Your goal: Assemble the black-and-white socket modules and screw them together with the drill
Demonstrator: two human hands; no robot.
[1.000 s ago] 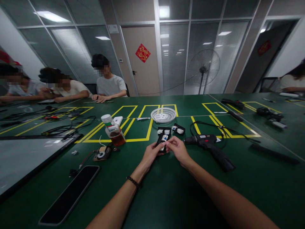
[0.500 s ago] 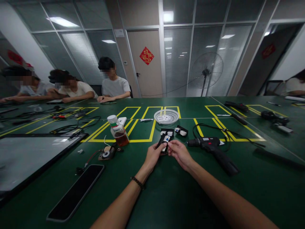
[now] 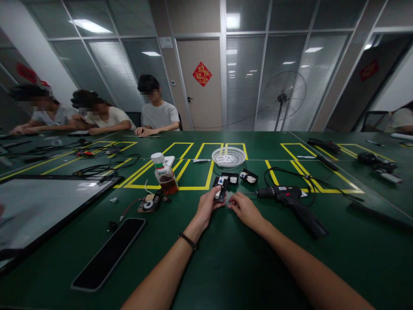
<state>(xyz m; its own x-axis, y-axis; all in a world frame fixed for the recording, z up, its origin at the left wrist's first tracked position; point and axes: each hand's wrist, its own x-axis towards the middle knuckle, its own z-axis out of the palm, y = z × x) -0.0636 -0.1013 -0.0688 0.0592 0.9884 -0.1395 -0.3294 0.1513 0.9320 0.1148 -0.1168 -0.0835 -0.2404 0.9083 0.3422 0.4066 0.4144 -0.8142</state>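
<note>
My left hand [image 3: 206, 207] grips a small black part with a white insert [image 3: 220, 188], its thumb lying on the upper face. A blue mark shows on the white insert. Just right of it, my right hand [image 3: 245, 210] has its fingers curled together, apart from the part; anything between the fingertips is too small to make out. Beyond the hands lie two similar pieces, a black-and-white piece [image 3: 232, 178] and another such piece [image 3: 248, 176]. A black cordless drill [image 3: 290, 197] rests on its side to the right, its thin bit directed at my right hand.
A white plastic basket [image 3: 228, 157] sits farther back. Left are a bottle of amber liquid [image 3: 165, 175], a small wired component [image 3: 149, 203], a dark phone [image 3: 109, 254] and a large framed panel [image 3: 48, 215]. Cables cross both sides; several people sit across the green table [image 3: 206, 275].
My right hand has come away from the black-and-white part, leaving a gap. My left hand has tilted the part and shifted it slightly left. The whole view has moved a little.
</note>
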